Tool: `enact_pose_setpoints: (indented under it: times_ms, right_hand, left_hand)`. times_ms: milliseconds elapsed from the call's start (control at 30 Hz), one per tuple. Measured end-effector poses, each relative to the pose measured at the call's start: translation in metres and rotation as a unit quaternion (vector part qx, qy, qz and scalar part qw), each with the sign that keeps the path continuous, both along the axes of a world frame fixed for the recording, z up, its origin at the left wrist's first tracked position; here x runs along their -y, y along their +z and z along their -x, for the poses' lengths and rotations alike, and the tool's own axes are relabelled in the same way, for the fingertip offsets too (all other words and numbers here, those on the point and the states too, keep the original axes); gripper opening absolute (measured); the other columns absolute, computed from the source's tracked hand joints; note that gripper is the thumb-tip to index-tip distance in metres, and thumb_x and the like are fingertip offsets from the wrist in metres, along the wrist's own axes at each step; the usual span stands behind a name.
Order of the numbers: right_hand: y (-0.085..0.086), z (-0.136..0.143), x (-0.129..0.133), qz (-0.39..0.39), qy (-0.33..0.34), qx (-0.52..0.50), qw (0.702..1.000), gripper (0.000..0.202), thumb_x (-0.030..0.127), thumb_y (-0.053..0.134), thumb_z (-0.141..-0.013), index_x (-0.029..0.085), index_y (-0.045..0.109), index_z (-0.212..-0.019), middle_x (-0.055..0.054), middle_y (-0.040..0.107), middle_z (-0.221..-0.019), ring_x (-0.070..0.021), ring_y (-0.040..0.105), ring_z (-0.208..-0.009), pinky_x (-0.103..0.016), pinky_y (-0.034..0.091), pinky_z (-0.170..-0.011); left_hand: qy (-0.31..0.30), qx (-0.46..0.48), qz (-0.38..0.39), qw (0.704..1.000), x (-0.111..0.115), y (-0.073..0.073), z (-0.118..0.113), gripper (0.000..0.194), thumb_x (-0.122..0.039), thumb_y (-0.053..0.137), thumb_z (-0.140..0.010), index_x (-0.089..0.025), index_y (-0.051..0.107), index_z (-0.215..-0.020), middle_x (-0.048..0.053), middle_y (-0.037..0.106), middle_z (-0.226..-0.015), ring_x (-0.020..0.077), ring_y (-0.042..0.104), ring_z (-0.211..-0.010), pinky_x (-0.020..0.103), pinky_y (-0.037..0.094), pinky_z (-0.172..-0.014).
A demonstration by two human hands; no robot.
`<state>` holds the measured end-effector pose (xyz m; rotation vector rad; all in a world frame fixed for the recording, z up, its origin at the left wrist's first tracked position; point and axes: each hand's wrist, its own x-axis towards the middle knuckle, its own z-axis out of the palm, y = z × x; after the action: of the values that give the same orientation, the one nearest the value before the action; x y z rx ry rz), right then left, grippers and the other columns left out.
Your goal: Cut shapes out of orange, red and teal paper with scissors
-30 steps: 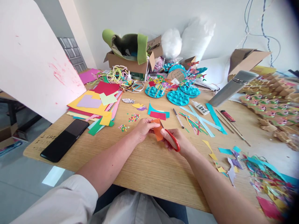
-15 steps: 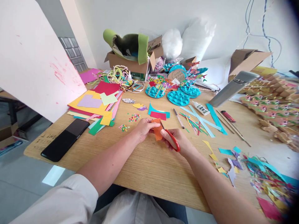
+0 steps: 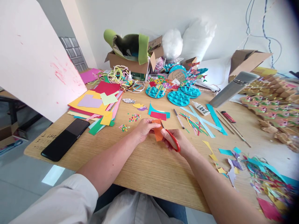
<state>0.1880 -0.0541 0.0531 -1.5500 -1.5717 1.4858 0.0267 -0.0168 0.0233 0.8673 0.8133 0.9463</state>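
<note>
Over the middle of the table, my left hand (image 3: 145,128) pinches an orange piece of paper (image 3: 158,133) between thumb and fingers. My right hand (image 3: 175,139) is closed on the red handles of a pair of scissors (image 3: 174,141), whose blades lie against the right edge of the orange paper. The right thumb is close to that paper too. Just beyond the hands lie a red paper strip (image 3: 158,116) and a teal cut piece (image 3: 151,109). Two small piles of paper dots (image 3: 135,117) rest to the left of these.
A black phone (image 3: 65,140) lies at the left edge, near stacked coloured paper (image 3: 93,107). A pen (image 3: 178,119), paper strips, a glue bottle (image 3: 201,108) and a grey flask (image 3: 231,90) are to the right. Paper scraps (image 3: 268,180) cover the near right.
Both hands keep nearly the same place. The orange paper has shifted very slightly between them, and the scissors remain at its edge.
</note>
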Motion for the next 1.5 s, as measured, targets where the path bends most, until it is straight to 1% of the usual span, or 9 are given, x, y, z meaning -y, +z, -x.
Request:
enact_pose_setpoints:
  times_ms: [167,300,467,667,933,1100,1500]
  right_hand:
    - [-0.0014,-0.001,-0.0006,-0.009,0.011,-0.006,1.0,0.062,0.076,0.065,-0.068,0.016,0.054,-0.056,0.001,0.052,-0.044,-0.0084,0.048,-0.035,-0.019,0.031,-0.036]
    - [0.0,-0.0003,-0.0003,-0.007,0.007,-0.001,1.0,0.064,0.077,0.065,-0.067,0.016,0.053,-0.055,0.001,0.052,-0.044,-0.0081,0.048,-0.035,-0.019,0.032,-0.036]
    - [0.0004,0.0008,0.0001,-0.008,0.0,0.003,1.0,0.065,0.079,0.064,-0.065,0.015,0.055,-0.056,0.001,0.051,-0.042,-0.0076,0.046,-0.034,-0.019,0.031,-0.035]
    - [-0.0034,-0.0021,-0.0012,-0.014,0.005,0.012,1.0,0.065,0.078,0.064,-0.067,0.015,0.057,-0.057,0.001,0.05,-0.04,-0.0076,0.045,-0.032,-0.018,0.028,-0.034]
    - [-0.0022,-0.0022,-0.0012,-0.016,0.007,0.018,1.0,0.065,0.079,0.063,-0.067,0.015,0.058,-0.058,0.001,0.049,-0.039,-0.0075,0.044,-0.031,-0.018,0.027,-0.034]
    - [-0.0035,-0.0025,-0.0018,-0.022,0.014,0.02,0.999,0.064,0.077,0.064,-0.069,0.015,0.058,-0.058,0.0,0.052,-0.042,-0.0078,0.047,-0.034,-0.018,0.029,-0.035]
    - [-0.0038,-0.0026,-0.0023,-0.023,0.008,0.015,1.0,0.064,0.078,0.063,-0.069,0.014,0.058,-0.059,0.001,0.05,-0.04,-0.0076,0.045,-0.032,-0.019,0.029,-0.035]
  left_hand:
    - [-0.004,-0.001,-0.002,1.0,-0.0003,-0.0005,0.0004,0.026,-0.031,0.079,-0.057,-0.011,0.068,-0.07,0.005,0.067,-0.068,0.0135,0.06,-0.06,0.028,0.047,-0.064]
    - [-0.005,-0.003,-0.005,1.0,-0.0004,-0.0003,-0.0002,0.027,-0.031,0.079,-0.056,-0.011,0.069,-0.07,0.006,0.068,-0.068,0.0137,0.06,-0.061,0.028,0.048,-0.064]
    - [-0.003,-0.002,-0.001,1.0,0.0003,-0.0002,-0.0005,0.028,-0.031,0.08,-0.055,-0.011,0.068,-0.07,0.005,0.067,-0.068,0.0135,0.06,-0.06,0.028,0.048,-0.063]
    - [0.0,0.001,0.002,1.0,0.0001,-0.0002,-0.0004,0.027,-0.03,0.079,-0.055,-0.011,0.069,-0.071,0.005,0.068,-0.069,0.0136,0.061,-0.06,0.028,0.048,-0.064]
    - [0.001,0.008,0.006,1.0,-0.0008,-0.0027,-0.0009,0.028,-0.03,0.079,-0.057,-0.011,0.07,-0.075,0.006,0.069,-0.072,0.0152,0.062,-0.062,0.028,0.048,-0.063]
    - [-0.011,-0.005,-0.008,1.0,-0.001,-0.0038,-0.0003,0.026,-0.031,0.078,-0.058,-0.01,0.069,-0.072,0.006,0.068,-0.07,0.0155,0.063,-0.061,0.029,0.048,-0.064]
    - [-0.002,0.002,0.004,1.0,0.0,-0.0013,-0.0011,0.024,-0.03,0.078,-0.056,-0.012,0.069,-0.07,0.005,0.068,-0.069,0.0137,0.06,-0.06,0.027,0.046,-0.063]
